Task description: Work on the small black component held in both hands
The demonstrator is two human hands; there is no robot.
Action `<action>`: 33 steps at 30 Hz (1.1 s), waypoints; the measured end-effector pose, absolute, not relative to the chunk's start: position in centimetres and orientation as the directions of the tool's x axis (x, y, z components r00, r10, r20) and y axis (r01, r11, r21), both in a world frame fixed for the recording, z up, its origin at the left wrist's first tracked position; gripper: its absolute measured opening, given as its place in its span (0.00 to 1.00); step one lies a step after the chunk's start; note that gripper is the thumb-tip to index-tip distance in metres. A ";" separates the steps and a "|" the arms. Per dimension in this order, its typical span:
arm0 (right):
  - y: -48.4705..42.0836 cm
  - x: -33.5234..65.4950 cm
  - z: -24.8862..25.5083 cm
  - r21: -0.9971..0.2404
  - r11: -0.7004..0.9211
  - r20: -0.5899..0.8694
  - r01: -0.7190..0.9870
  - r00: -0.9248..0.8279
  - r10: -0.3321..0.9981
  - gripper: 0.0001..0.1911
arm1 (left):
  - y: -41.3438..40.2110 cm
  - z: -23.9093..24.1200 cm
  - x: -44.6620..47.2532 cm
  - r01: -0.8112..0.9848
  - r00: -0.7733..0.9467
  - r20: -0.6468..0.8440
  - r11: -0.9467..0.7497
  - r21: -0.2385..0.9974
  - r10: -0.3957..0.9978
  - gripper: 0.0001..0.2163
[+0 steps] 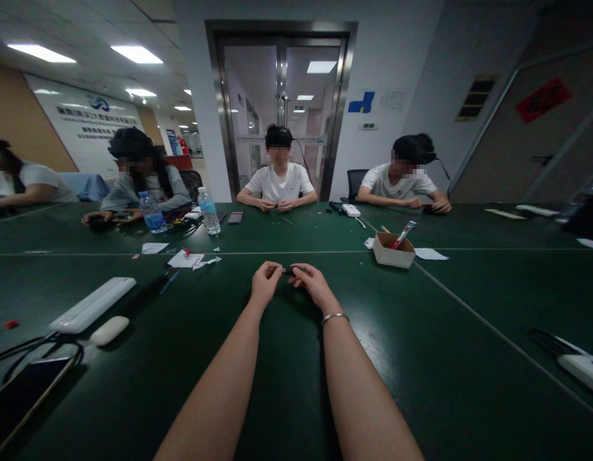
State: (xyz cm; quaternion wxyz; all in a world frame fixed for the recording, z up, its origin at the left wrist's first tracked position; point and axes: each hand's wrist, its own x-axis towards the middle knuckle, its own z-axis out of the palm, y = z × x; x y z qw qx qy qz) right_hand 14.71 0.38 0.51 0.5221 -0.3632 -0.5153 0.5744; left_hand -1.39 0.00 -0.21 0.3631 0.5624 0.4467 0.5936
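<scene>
Both my forearms reach out over the dark green table [421, 358]. My left hand [265, 282] and my right hand [310, 280] meet just above the tabletop, fingers curled and pinched on the two ends of a small dark object [287, 271]. It is too small to name. A silver bangle [335, 317] circles my right wrist.
A cardboard box [393, 251] with a red-handled tool stands right of my hands, paper scraps [186, 259] lie to the left. A white case [92, 304], cables and a phone [22, 390] lie at the near left. Two water bottles [209, 211] and several seated people are across the table.
</scene>
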 end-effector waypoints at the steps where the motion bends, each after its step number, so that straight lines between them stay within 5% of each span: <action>1: 0.4 14.7 0.5 -0.971 0.074 0.119 -0.227 -0.189 0.975 0.24 | 0.0 -0.2 -1.4 0.060 -0.105 0.347 -0.343 0.938 0.932 0.09; 14: 0.4 14.6 0.4 -0.972 0.082 0.117 -0.220 -0.152 0.981 0.23 | -0.6 0.8 -1.4 -0.018 -0.055 0.341 -0.342 0.939 0.939 0.08; 21: 0.6 14.6 0.3 -0.966 0.076 0.117 -0.246 -0.158 0.980 0.23 | -0.3 0.4 -1.3 -0.023 -0.114 0.111 -0.114 0.993 0.987 0.19; 33: 0.7 14.7 0.2 -0.965 0.061 0.102 -0.253 -0.150 0.983 0.23 | -0.4 0.7 -1.3 -0.011 -0.074 0.308 -0.310 0.951 0.949 0.13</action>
